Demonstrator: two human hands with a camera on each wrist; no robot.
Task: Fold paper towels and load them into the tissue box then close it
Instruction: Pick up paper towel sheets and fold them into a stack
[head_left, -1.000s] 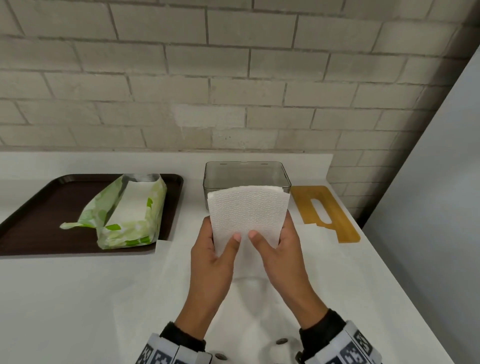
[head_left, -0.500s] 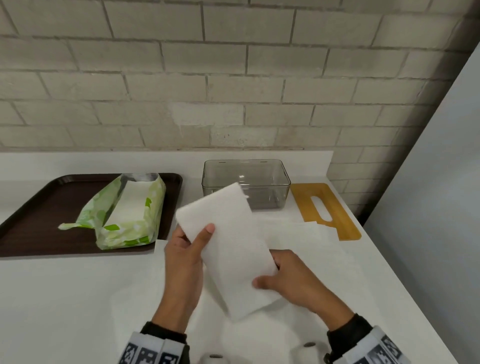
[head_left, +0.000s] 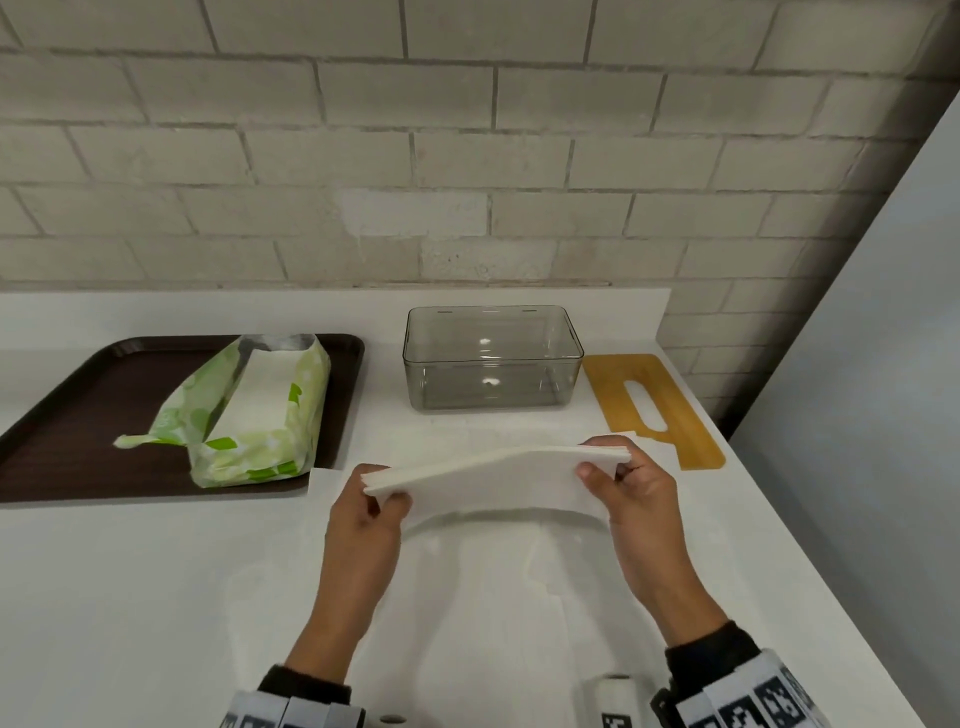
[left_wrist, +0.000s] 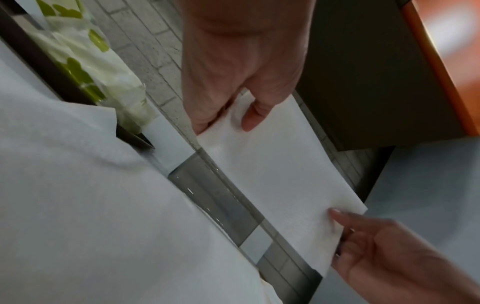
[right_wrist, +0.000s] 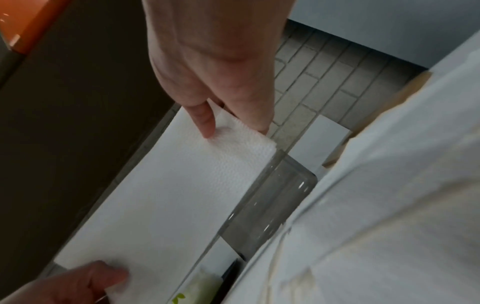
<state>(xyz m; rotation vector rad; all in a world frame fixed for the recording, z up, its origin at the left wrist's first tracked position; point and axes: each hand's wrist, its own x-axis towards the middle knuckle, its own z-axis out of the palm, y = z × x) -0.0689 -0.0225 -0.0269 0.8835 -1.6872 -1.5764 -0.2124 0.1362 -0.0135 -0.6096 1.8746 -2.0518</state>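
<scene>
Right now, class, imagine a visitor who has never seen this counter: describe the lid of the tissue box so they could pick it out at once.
Start at the white counter below the brick wall and find the clear grey tissue box at the back. Just right of it, near the counter's right edge, the lid lies flat. It is the only yellowish-brown, wood-coloured piece, with a long slot cut through it.

A pale painted brick wall rises behind a white countertop, with a grey panel at right.
</scene>
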